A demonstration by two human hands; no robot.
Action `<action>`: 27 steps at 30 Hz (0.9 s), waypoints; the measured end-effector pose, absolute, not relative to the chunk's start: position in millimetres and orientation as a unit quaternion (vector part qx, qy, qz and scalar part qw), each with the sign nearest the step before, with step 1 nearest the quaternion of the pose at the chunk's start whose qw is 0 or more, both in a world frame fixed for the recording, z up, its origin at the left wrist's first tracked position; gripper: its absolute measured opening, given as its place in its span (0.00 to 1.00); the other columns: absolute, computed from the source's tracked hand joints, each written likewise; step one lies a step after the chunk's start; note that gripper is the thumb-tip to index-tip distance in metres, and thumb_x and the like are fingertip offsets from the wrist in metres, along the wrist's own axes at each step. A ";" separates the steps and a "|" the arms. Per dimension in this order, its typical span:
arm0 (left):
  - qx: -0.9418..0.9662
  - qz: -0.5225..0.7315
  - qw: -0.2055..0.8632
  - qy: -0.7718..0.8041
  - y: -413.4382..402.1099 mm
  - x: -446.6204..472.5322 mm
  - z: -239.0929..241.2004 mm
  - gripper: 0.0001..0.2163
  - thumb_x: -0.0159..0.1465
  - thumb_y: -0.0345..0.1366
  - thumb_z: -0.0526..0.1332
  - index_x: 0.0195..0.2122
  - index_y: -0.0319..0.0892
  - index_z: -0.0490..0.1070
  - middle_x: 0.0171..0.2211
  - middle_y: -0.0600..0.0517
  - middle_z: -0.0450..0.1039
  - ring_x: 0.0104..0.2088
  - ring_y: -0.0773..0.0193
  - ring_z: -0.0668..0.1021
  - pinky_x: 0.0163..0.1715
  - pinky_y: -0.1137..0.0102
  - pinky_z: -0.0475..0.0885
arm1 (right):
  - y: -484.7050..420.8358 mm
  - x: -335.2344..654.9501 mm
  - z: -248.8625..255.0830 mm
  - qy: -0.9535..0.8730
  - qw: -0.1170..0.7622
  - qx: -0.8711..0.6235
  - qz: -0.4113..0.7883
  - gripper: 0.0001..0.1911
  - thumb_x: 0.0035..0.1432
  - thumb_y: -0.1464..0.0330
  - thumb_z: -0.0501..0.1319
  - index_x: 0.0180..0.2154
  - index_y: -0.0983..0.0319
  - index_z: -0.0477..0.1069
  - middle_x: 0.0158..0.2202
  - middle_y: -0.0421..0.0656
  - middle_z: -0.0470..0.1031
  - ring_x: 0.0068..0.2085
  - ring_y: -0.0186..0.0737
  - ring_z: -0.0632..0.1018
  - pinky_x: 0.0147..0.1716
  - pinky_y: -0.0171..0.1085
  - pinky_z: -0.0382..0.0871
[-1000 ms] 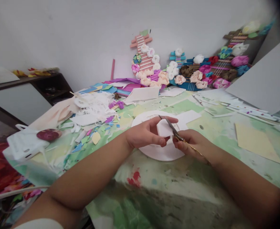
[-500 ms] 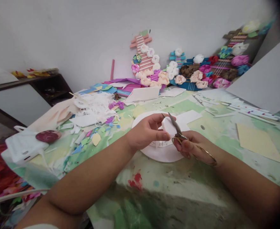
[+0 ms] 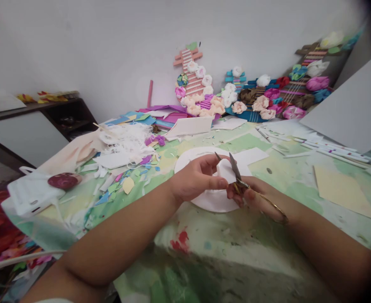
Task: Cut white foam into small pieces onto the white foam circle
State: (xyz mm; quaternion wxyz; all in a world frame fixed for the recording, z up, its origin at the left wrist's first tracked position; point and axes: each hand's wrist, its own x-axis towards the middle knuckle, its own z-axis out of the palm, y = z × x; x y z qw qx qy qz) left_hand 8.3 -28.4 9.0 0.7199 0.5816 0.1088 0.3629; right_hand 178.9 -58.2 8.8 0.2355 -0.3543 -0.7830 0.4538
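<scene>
Pinched between the thumb and fingers of my left hand (image 3: pixel 201 176) is a small white piece (image 3: pixel 225 170), perhaps folded paper. My right hand (image 3: pixel 256 195) is closed round the handles of a pair of scissors (image 3: pixel 236 172), whose blades point up and away from me. The blades are parted, with the white piece close against them; whether they touch it I cannot tell. Beneath both hands lies a round white disc (image 3: pixel 210 204) on the table, its middle mostly hidden by my hands. A white strip (image 3: pixel 254 155) sticks out at its right.
Left on the table are a heap of white shreds (image 3: pixel 126 141), coloured paper scraps (image 3: pixel 114 187) and a white case (image 3: pixel 35 195). Guitar-shaped flower crafts (image 3: pixel 193 82) lean on the wall. Thin white sticks (image 3: pixel 333 151) and a cream sheet (image 3: pixel 345 191) lie right.
The scissor blades have opened wider, and my right hand has shifted slightly right and down. The white piece has moved a little lower and to the right in my left fingers.
</scene>
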 end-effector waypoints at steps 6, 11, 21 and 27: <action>0.611 0.368 0.691 0.118 -25.6 4.9 8.2 0.17 0.42 0.34 0.64 0.34 0.40 0.67 0.35 0.48 0.66 0.37 0.60 0.70 0.37 0.66 0.63 | -56.7 179.6 4.4 -0.778 0.237 -0.358 0.460 0.25 0.44 0.48 0.47 0.25 0.65 0.60 0.20 0.37 0.56 0.22 0.30 0.60 0.21 0.31 0.52; 0.636 0.384 0.658 0.122 -24.7 1.7 12.3 0.17 0.40 0.33 0.65 0.33 0.41 0.68 0.41 0.50 0.61 0.39 0.62 0.67 0.36 0.69 0.62 | -54.0 181.0 -0.6 -0.756 0.253 -0.365 0.482 0.21 0.42 0.51 0.53 0.21 0.64 0.59 0.15 0.35 0.55 0.19 0.28 0.58 0.18 0.31 0.49; 0.646 0.366 0.660 0.111 -25.2 2.8 11.3 0.15 0.41 0.31 0.64 0.33 0.40 0.68 0.41 0.49 0.59 0.40 0.62 0.67 0.38 0.68 0.62 | -56.7 178.8 3.5 -0.783 0.239 -0.345 0.459 0.28 0.42 0.45 0.46 0.25 0.65 0.60 0.21 0.38 0.57 0.23 0.31 0.60 0.21 0.31 0.53; 0.659 0.347 0.659 0.106 -24.6 2.3 12.2 0.16 0.39 0.31 0.65 0.32 0.41 0.68 0.37 0.50 0.60 0.35 0.66 0.68 0.32 0.72 0.64 | -57.4 179.7 1.7 -0.773 0.227 -0.356 0.474 0.25 0.41 0.46 0.49 0.22 0.64 0.58 0.18 0.35 0.51 0.20 0.28 0.55 0.18 0.30 0.48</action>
